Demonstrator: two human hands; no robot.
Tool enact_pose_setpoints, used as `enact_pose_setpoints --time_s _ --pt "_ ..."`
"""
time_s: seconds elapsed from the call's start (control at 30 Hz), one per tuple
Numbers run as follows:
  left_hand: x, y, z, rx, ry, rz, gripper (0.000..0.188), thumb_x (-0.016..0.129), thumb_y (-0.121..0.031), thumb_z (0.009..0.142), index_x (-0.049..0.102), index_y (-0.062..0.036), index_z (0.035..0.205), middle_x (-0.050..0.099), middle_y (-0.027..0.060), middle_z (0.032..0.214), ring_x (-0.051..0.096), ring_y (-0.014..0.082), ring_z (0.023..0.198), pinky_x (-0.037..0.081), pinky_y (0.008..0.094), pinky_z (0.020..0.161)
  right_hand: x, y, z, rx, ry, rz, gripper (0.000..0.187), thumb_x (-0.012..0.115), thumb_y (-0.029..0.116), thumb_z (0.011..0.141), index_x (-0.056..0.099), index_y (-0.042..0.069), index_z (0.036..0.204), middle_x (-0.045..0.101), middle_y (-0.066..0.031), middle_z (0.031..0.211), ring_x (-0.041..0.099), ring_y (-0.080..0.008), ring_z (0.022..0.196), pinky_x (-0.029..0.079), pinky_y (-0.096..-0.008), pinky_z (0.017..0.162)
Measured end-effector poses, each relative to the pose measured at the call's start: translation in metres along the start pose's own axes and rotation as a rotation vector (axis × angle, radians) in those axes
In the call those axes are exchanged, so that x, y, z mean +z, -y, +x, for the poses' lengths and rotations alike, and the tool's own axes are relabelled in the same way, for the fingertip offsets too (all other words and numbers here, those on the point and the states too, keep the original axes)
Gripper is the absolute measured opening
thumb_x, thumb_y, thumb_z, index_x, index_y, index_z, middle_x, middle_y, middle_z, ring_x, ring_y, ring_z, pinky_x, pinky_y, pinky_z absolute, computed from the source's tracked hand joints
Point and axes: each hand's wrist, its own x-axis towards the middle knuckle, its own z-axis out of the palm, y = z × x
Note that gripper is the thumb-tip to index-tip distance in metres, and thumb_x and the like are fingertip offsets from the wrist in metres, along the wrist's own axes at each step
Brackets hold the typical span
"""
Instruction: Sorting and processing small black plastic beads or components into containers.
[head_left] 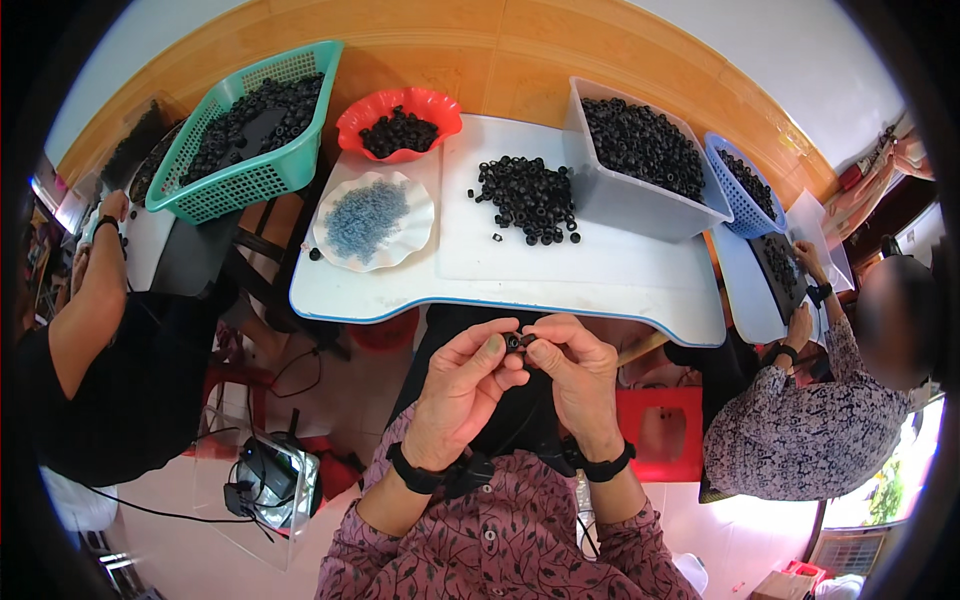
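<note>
Both hands meet just in front of the table's near edge. Between thumb and fingertips my left hand [460, 390] pinches a small black ring-shaped part [513, 341] with a hole in its end. My right hand [580, 385] is closed at the fingertips on a small dark piece [528, 340] touching that part; its exact kind is too small to make out. Beyond the hands, a loose pile of similar black parts [525, 200] lies on the white table [590, 280]. Left of the pile, a white scalloped plate [420, 235] holds many small translucent bluish pieces [365, 220].
Behind the plate stands a red wavy bowl [447, 118] of black parts. A clear plastic bin [640, 205] full of them is right of the pile. Green [240, 195] and blue [738, 210] baskets flank the table. One person works at each side.
</note>
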Motion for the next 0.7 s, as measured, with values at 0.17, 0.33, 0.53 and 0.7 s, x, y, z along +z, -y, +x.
enact_pose_setpoints --time_s 0.17,0.33,0.53,0.7 --pt "0.004 0.003 0.0 -0.014 -0.051 -0.021 0.026 0.054 -0.008 0.095 0.058 0.0033 0.118 0.064 0.011 0.098 0.063 0.0152 0.082 0.058 0.0279 0.073 0.0 -0.002 -0.001 -0.09 0.003 -0.102 0.015 0.065 -0.003 0.085 0.068 -0.001 0.099 0.061 -0.0052 0.098 0.06 -0.0113 0.088 0.048 -0.0226 0.079" --pt "-0.001 0.006 -0.001 -0.023 -0.05 -0.027 0.026 0.054 -0.009 0.095 0.057 0.0029 0.119 0.064 0.0104 0.099 0.064 0.0138 0.082 0.058 0.0277 0.074 0.0 -0.004 -0.003 -0.089 -0.015 -0.133 0.015 0.065 -0.003 0.085 0.068 0.0 0.099 0.06 -0.0044 0.097 0.059 -0.0107 0.088 0.048 -0.022 0.079" --pt "0.002 0.009 0.0 -0.028 -0.064 -0.008 0.026 0.055 -0.009 0.095 0.058 0.0027 0.118 0.064 0.0103 0.099 0.064 0.0134 0.082 0.059 0.0278 0.074 -0.003 -0.003 -0.005 -0.097 -0.03 -0.145 0.015 0.065 -0.003 0.085 0.068 0.0 0.099 0.059 -0.0037 0.097 0.058 -0.01 0.088 0.048 -0.0216 0.078" --pt "0.0 0.011 0.001 -0.027 -0.045 -0.017 0.026 0.055 -0.009 0.095 0.059 0.0027 0.117 0.065 0.0105 0.099 0.065 0.0141 0.082 0.059 0.028 0.075 -0.004 -0.003 -0.005 -0.104 -0.026 -0.135 0.015 0.065 -0.004 0.085 0.067 0.001 0.099 0.059 -0.0035 0.097 0.058 -0.0099 0.088 0.048 -0.0214 0.078"
